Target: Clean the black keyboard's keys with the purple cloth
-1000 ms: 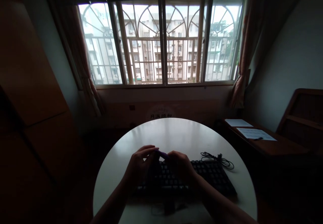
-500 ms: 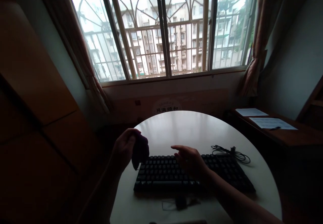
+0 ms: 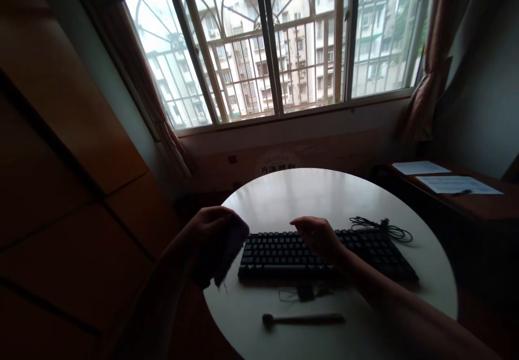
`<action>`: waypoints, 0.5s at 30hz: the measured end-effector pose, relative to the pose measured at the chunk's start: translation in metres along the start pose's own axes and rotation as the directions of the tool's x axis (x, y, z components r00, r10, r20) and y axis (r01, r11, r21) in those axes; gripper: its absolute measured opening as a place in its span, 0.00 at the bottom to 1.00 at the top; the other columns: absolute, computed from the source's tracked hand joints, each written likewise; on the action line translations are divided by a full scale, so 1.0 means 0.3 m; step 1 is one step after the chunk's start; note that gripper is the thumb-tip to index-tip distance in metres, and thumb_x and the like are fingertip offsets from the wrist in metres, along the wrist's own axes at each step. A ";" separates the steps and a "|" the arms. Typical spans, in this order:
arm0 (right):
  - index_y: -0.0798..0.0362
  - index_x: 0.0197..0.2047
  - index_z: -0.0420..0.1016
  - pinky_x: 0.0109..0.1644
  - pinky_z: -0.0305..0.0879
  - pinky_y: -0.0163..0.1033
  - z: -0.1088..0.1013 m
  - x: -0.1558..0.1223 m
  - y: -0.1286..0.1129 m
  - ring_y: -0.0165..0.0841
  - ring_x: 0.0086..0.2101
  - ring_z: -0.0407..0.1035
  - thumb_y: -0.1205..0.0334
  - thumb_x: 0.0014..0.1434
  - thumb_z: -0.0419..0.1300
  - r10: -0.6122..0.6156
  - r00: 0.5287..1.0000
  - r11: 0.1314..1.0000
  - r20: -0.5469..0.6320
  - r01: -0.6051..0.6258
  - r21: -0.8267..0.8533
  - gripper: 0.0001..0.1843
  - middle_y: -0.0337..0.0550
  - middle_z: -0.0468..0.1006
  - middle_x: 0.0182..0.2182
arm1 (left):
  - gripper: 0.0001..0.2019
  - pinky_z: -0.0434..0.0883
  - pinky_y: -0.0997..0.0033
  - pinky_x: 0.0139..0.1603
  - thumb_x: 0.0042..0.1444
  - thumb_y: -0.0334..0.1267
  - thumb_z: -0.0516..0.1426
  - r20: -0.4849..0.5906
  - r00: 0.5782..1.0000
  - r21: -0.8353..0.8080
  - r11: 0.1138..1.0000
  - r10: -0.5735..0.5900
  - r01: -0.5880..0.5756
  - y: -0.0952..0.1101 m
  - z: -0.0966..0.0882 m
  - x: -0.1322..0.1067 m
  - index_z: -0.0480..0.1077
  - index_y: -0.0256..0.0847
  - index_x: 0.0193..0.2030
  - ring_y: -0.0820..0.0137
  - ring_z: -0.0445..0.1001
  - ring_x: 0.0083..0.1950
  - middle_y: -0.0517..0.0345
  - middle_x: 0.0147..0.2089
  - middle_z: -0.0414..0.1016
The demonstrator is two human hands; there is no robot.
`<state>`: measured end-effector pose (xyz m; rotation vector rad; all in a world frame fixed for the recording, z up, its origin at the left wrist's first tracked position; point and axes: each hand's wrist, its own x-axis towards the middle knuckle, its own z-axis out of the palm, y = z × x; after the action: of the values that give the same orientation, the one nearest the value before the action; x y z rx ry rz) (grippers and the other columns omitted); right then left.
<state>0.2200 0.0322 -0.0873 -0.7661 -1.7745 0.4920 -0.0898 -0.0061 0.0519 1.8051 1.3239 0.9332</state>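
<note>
Since the earlier frame, the view has tipped down and swung left, so a dark brush [image 3: 303, 319] now shows on the tabletop [image 3: 324, 198] in front of the keyboard [image 3: 284, 252]; the left hand [image 3: 211, 241] has drawn slightly back from the keyboard's left end, and the right hand [image 3: 318, 235] has settled lower over the keys.

The left hand's fingers are clenched around a bunched purple cloth [image 3: 229, 249], held in the air just left of the keyboard, over the tabletop's left rim. The right hand hovers over the keyboard's middle rows, fingers loosely curled and holding nothing; whether they touch the keys cannot be told in the dim light.

A judgement on risk: the cloth hangs past the rim, so a loosened grip would likely drop it to the floor rather than the tabletop. A small dark piece [image 3: 302, 292] lies just in front of the keyboard and could be knocked by the right forearm. The coiled cable [image 3: 383, 230] behind the keyboard's right end could snag a wide sweep.

Open room lies behind the keyboard, where the tabletop is bare up to its far rim. Left of the keyboard there is little surface. The brush lies near the front rim.
</note>
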 end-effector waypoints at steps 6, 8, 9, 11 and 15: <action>0.53 0.43 0.82 0.30 0.67 0.34 -0.002 0.001 0.007 0.30 0.24 0.70 0.65 0.61 0.58 0.000 1.000 1.000 0.016 0.000 -0.018 0.11 0.42 0.81 0.29 | 0.23 0.73 0.62 0.46 0.50 0.48 0.59 -0.067 0.996 0.353 0.932 -0.062 0.082 -0.284 0.103 0.196 0.79 0.39 0.49 0.56 0.79 0.42 0.50 0.42 0.82; 0.53 0.43 0.82 0.31 0.68 0.34 -0.002 0.001 0.012 0.30 0.25 0.71 0.66 0.61 0.58 -0.002 1.000 1.000 0.021 0.003 -0.016 0.11 0.42 0.82 0.30 | 0.22 0.73 0.62 0.47 0.48 0.47 0.61 -0.064 0.994 0.368 0.923 -0.091 0.109 -0.348 0.140 0.222 0.80 0.39 0.47 0.55 0.79 0.43 0.49 0.40 0.82; 0.52 0.43 0.82 0.32 0.69 0.34 -0.002 0.000 0.014 0.31 0.26 0.73 0.66 0.61 0.58 -0.003 1.000 1.000 0.023 0.004 -0.015 0.11 0.42 0.82 0.30 | 0.21 0.72 0.62 0.46 0.48 0.48 0.61 -0.058 0.993 0.367 0.922 -0.106 0.120 -0.372 0.154 0.229 0.80 0.39 0.46 0.54 0.79 0.43 0.48 0.40 0.82; 0.52 0.43 0.82 0.32 0.69 0.34 -0.004 0.000 0.013 0.31 0.27 0.74 0.67 0.61 0.58 -0.007 1.000 1.000 0.029 0.008 -0.012 0.12 0.43 0.83 0.32 | 0.21 0.72 0.62 0.45 0.50 0.51 0.59 -0.050 0.991 0.352 0.926 -0.126 0.136 -0.409 0.173 0.239 0.80 0.38 0.44 0.54 0.79 0.44 0.47 0.41 0.83; 0.51 0.44 0.82 0.33 0.69 0.34 -0.011 0.000 -0.001 0.31 0.27 0.74 0.67 0.61 0.59 -0.022 0.998 1.000 0.051 0.022 -0.011 0.12 0.42 0.83 0.32 | 0.22 0.71 0.60 0.46 0.56 0.55 0.55 -0.069 0.991 0.293 0.947 -0.113 0.129 -0.449 0.175 0.241 0.78 0.38 0.41 0.53 0.78 0.45 0.45 0.42 0.82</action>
<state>0.2231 0.0319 -0.0860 -0.7470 -1.8327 0.4911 -0.0908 0.0887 -0.0790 1.9049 1.6612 0.7486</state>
